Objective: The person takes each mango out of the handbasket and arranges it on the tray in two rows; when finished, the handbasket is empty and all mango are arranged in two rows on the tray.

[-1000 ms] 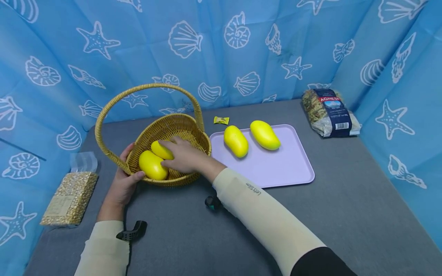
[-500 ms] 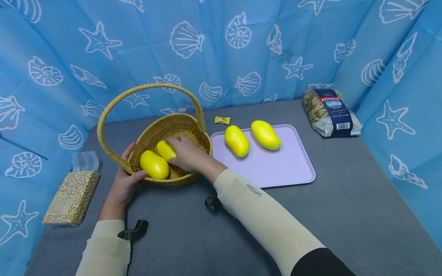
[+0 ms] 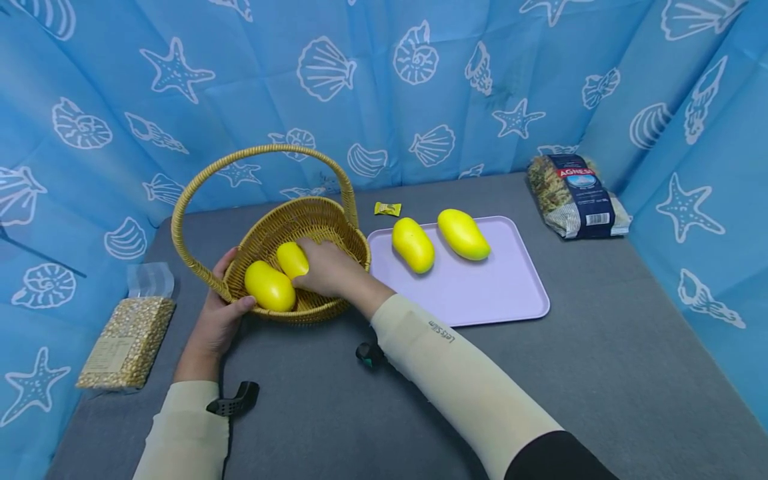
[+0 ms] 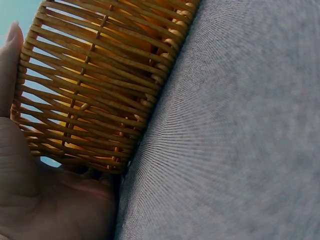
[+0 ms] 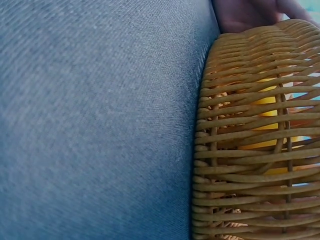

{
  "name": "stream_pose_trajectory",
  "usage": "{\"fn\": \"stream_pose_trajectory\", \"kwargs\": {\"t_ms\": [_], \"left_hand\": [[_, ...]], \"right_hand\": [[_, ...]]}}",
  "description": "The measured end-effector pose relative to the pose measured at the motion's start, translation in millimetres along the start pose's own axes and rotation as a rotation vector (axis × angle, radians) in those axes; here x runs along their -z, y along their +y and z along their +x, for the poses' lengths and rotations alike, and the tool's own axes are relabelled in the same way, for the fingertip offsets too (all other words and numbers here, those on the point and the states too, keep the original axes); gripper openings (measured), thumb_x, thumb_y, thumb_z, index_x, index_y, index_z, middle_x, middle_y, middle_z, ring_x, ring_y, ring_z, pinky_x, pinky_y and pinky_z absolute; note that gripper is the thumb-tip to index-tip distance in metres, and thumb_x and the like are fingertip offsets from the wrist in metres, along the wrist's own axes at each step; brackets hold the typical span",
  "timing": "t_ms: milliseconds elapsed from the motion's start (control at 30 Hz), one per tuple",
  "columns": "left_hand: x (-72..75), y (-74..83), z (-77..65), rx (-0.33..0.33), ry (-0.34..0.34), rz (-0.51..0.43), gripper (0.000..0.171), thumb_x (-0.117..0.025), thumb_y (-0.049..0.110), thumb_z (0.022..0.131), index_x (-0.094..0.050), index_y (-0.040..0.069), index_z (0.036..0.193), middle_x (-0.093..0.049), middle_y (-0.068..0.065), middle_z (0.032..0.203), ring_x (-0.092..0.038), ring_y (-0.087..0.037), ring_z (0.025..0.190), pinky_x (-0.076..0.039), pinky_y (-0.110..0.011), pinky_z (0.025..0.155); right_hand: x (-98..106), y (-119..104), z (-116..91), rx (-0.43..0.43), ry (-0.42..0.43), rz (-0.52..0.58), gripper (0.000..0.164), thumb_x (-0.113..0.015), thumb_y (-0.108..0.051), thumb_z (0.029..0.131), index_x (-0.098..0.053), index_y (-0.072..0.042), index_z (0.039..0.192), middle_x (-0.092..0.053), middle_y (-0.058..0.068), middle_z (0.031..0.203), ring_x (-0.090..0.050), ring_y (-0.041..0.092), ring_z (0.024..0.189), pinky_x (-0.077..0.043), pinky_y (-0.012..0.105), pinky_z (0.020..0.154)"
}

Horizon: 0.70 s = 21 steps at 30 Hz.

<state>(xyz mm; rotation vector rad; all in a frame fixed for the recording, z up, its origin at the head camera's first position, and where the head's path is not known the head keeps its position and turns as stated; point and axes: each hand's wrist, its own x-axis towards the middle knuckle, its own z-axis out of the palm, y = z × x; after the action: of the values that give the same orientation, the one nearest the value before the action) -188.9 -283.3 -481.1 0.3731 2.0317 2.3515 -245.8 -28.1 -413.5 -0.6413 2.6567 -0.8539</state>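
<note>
A wicker basket [image 3: 318,217] with a tall arched handle stands on the table, two yellow mangoes inside. My left hand [image 3: 223,313] grips its left side, thumb over the front rim and fingers behind. From the left wrist view, that hand [image 4: 50,200] cups the woven wall. Reaching into the basket, my right hand [image 3: 327,267] holds one mango [image 3: 292,260], its thumb at the near side; the far fingers are hidden behind the fruit. The other mango [image 3: 270,287] lies against it, nearer the left hand. In the right wrist view, the basket wall [image 5: 255,150] hides the right hand's grip.
Right of the basket is a lilac tray [image 3: 480,293] bearing two more mangoes [image 3: 414,245]. A small yellow wrapped candy [image 3: 387,209] lies behind the tray. A pasta bag [image 3: 579,197] sits at the back right, a vacuum-packed bag of kernels [image 3: 126,343] at the left.
Inside the basket, my right hand has shifted slightly right with its mango, showing more of that fruit. My left hand keeps its place on the basket.
</note>
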Motion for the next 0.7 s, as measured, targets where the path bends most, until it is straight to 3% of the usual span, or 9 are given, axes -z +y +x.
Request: {"fn": "stream_pose_trajectory", "kwargs": {"t_ms": [300, 700], "left_hand": [[0.6, -1.0, -1.0, -0.004, 0.004, -0.011, 0.087, -0.067, -0.009, 0.103, -0.025, 0.022, 0.173, -0.028, -0.019, 0.173, -0.040, -0.026, 0.148, -0.038, -0.028, 0.114], [2.5, -2.3, -0.7, -0.013, -0.017, -0.010, 0.089, -0.065, -0.012, 0.102, -0.025, 0.022, 0.174, -0.030, -0.019, 0.171, -0.044, -0.026, 0.146, -0.043, -0.030, 0.110]], "right_hand": [[0.5, 0.7, -2.9, 0.026, 0.035, 0.018, 0.078, -0.076, -0.038, 0.104, -0.040, -0.013, 0.168, -0.060, 0.010, 0.151, -0.060, 0.020, 0.119, -0.050, 0.038, 0.100], [1.2, 1.5, -10.1, 0.082, 0.132, 0.059, 0.080, -0.077, -0.042, 0.103, -0.038, -0.022, 0.171, -0.053, 0.009, 0.160, -0.056, 0.026, 0.133, -0.050, 0.043, 0.102]]}}
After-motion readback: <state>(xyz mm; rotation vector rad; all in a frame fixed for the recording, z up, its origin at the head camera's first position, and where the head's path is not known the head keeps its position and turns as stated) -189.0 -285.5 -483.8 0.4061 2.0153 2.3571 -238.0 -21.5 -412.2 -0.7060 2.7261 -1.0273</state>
